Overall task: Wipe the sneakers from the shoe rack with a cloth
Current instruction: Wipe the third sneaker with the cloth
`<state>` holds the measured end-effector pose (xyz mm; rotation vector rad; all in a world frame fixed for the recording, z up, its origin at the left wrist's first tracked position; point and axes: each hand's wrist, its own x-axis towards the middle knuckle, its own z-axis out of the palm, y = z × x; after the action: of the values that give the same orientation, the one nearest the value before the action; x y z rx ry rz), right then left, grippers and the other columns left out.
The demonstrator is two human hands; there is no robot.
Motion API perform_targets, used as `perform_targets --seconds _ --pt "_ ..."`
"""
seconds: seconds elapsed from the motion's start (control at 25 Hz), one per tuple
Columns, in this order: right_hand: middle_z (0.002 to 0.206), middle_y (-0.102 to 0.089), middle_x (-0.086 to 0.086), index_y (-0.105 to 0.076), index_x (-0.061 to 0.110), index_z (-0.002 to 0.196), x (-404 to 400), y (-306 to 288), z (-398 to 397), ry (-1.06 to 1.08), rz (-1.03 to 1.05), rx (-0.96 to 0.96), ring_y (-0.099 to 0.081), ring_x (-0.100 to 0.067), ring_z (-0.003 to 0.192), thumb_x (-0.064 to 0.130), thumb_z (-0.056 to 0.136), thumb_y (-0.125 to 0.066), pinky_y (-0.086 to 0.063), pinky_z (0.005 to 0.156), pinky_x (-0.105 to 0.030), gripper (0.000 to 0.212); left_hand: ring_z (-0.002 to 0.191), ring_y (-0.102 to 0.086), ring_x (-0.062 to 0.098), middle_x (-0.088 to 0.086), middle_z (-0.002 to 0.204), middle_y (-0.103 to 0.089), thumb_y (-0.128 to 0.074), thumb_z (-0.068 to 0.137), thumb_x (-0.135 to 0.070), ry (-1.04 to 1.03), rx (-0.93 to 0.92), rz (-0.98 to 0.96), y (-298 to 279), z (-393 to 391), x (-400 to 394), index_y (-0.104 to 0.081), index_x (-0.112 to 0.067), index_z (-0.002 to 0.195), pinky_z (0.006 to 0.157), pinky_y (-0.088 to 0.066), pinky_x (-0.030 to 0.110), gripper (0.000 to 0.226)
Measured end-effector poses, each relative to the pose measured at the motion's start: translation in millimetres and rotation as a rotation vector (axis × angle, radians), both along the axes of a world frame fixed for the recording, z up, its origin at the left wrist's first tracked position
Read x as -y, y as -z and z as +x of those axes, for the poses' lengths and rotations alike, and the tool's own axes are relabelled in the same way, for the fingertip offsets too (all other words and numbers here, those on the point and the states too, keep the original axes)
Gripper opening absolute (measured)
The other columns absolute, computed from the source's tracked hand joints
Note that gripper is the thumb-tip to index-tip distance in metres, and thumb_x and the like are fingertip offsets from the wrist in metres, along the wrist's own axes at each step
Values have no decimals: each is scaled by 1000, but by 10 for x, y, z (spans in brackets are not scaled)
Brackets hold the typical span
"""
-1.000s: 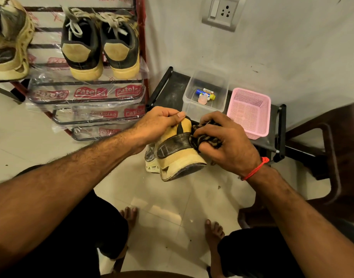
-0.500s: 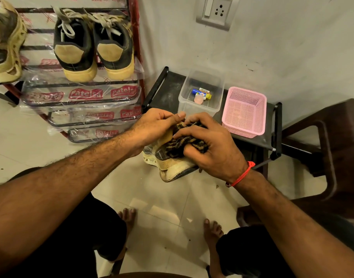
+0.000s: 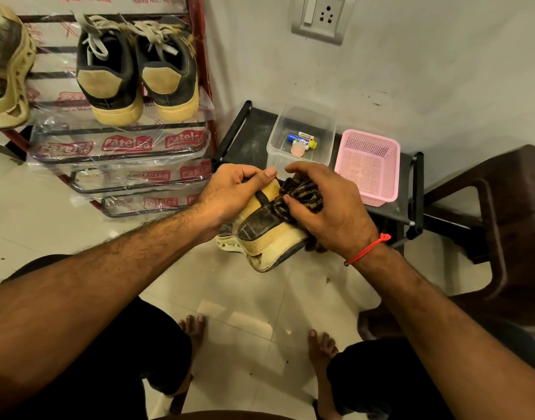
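A tan and black sneaker is held in the air over the floor, its sole turned toward me. My left hand grips its upper end, thumb across the top. My right hand holds a bunched dark patterned cloth and presses it against the sneaker's black panel. On the shoe rack at the upper left stands a pair of black and tan sneakers, heels toward me. Another tan sneaker sits at the rack's left edge, partly cut off.
A low black stand against the wall carries a clear plastic box with small tubes and a pink mesh basket. A dark brown chair stands at the right. My bare feet rest on the pale tiled floor below.
My right hand has rubbed the cloth left across the sneaker's panel and back toward the right. The left hand keeps its grip. The camera has shifted slightly.
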<state>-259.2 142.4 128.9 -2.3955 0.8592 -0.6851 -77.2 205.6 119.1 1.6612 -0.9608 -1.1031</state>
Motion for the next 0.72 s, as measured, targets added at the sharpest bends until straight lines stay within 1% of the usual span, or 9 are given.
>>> perform_targets --seconds 0.04,0.16,0.2,0.32,0.4,0.48,0.56,0.64,0.72 --pt "117 -64 -5 -63 13 124 -34 -4 13 -10 3 -6 -57 -13 108 23 90 -71 -52 98 -38 36 89 -74 27 11 93 -77 -61 98 -40 -6 14 -8 6 -4 -7 -76 -14 99 74 -59 32 30" --pt "113 -64 -4 -67 12 116 -294 45 120 -231 -77 -20 -59 -16 106 19 85 -74 -49 98 -28 33 91 -73 26 11 91 -76 -59 99 -43 25 45 -28 29 -27 -35 -76 -11 96 78 -59 37 36" --pt "111 -64 -4 -67 12 114 -283 53 124 -257 -111 -32 -60 -18 105 17 84 -75 -49 97 -29 31 90 -73 27 12 92 -76 -59 99 -43 27 38 -28 29 -37 -35 -76 -10 96 78 -59 39 37" --pt "105 -65 -5 -68 13 108 15 50 58 -18 -106 -28 -59 -18 99 16 86 -72 -53 92 -40 23 90 -73 28 13 93 -76 -61 98 -40 -15 0 -14 14 -33 -13 -77 -12 97 80 -58 40 32" --pt "104 -66 -4 -68 14 106 28 41 37 54 -70 -1 -60 -16 98 17 87 -73 -54 91 -40 20 88 -74 25 10 92 -77 -62 98 -39 -24 -29 -7 14 -22 -13 -78 -14 96 78 -58 37 30" --pt "104 -66 -3 -68 13 106 -171 32 111 -114 -101 24 -60 -15 99 17 86 -73 -51 93 -31 22 82 -72 18 9 90 -77 -60 99 -41 4 -32 -3 18 -22 -27 -77 -14 92 69 -57 28 32" --pt "106 -65 -4 -67 12 108 -252 44 142 -236 -141 -11 -60 -17 101 17 86 -72 -49 94 -29 23 84 -72 19 12 93 -76 -58 99 -42 40 -28 3 11 -32 -26 -76 -10 96 69 -57 28 37" --pt "104 -66 -6 -68 11 107 -34 48 98 -76 -116 11 -60 -19 98 17 87 -71 -53 91 -36 21 88 -72 22 13 98 -76 -59 99 -39 35 -62 -1 -13 -37 -12 -77 -10 100 76 -58 31 34" --pt "102 -67 -6 -68 10 105 76 45 33 90 -81 49 -61 -17 96 16 87 -71 -55 88 -40 18 84 -72 19 12 97 -77 -60 98 -37 9 -91 2 -39 -18 -16 -77 -14 98 72 -57 27 29"
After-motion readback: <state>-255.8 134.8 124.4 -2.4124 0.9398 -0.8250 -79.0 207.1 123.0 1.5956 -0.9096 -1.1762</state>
